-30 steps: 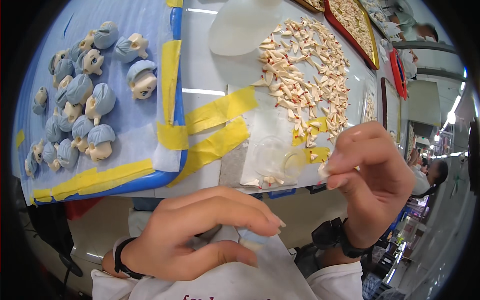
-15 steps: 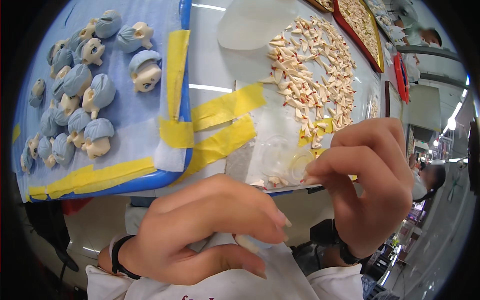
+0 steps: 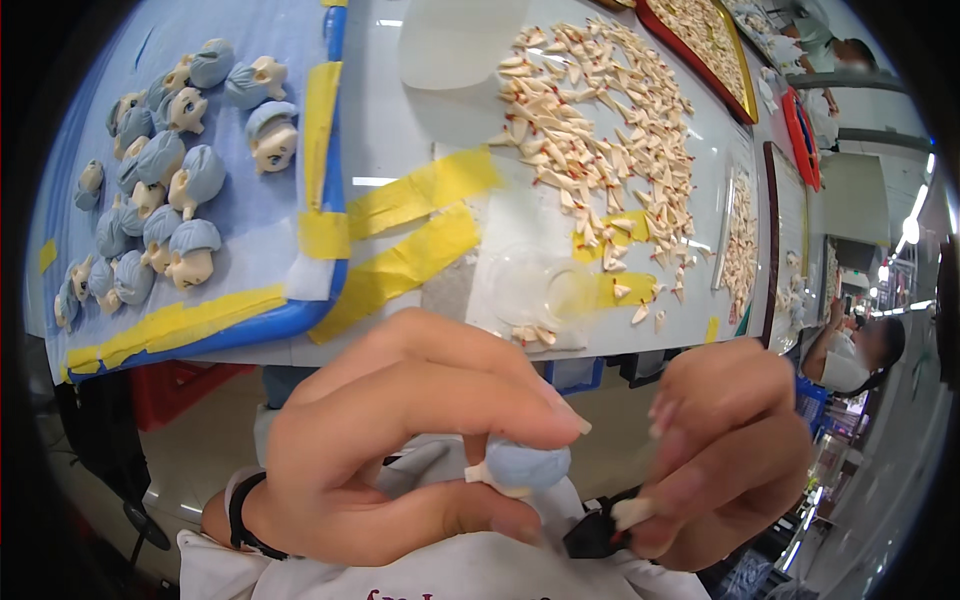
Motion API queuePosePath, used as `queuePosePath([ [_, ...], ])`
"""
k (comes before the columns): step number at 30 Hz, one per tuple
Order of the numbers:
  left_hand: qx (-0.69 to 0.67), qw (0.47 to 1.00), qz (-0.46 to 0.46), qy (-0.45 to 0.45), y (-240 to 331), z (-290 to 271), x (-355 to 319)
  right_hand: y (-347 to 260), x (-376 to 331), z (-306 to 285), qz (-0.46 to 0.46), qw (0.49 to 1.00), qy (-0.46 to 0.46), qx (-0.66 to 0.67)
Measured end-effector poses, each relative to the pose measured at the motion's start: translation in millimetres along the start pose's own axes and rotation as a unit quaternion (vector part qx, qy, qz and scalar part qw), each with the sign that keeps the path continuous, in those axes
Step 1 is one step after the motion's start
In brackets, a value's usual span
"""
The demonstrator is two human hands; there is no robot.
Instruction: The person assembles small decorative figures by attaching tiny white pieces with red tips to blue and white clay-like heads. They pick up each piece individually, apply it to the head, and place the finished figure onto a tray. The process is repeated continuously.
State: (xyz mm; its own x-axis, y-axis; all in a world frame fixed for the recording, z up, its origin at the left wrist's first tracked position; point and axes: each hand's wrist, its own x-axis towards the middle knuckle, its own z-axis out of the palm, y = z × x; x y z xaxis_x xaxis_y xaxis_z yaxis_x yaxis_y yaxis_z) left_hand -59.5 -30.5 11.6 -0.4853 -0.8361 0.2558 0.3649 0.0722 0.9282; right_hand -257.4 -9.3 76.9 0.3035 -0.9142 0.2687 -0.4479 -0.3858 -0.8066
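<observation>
My left hand [image 3: 390, 440] is closed around a small doll head [image 3: 530, 468] with pale blue moulded hair, held low in front of my shirt. Its face is mostly hidden. Just to its right, my right hand [image 3: 735, 450] has its fingers pinched together on a small cream piece [image 3: 630, 513], blurred, with a hint of red beside it. A gap separates the two hands. Beyond them on the table lies a pile of cream pointed pieces with red tips [image 3: 600, 130]. A clear round dish [image 3: 545, 290] sits near the table's front edge, a few such pieces beside it.
At left, a blue-rimmed tray [image 3: 320, 310] lined with blue cloth holds several blue-haired doll heads [image 3: 160, 165]. Yellow tape [image 3: 410, 260] runs across the table. Behind stand a translucent white round object [image 3: 460, 40] and a framed tray of cream pieces [image 3: 700, 40]. Other people sit at far right.
My right hand has drawn back from the clear dish, down toward my left hand. The doll head in my left hand now shows more. The view has shifted slightly.
</observation>
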Motion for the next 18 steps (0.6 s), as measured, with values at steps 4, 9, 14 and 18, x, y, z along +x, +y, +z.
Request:
queuePosePath([
  [4,0.054,0.998,0.013,0.014,1,11,0,6,-13,7,-0.009,0.999,0.003,0.05],
  [9,0.131,0.991,0.039,-0.009,2,13,0,10,-21,8,0.002,0.997,-0.002,0.076],
  [14,0.202,0.977,0.065,-0.036,10,13,-1,12,-21,10,-0.021,0.997,-0.025,0.063],
  [18,0.243,0.966,0.085,0.026,10,28,-7,10,-16,15,-0.068,0.998,0.001,-0.006],
])
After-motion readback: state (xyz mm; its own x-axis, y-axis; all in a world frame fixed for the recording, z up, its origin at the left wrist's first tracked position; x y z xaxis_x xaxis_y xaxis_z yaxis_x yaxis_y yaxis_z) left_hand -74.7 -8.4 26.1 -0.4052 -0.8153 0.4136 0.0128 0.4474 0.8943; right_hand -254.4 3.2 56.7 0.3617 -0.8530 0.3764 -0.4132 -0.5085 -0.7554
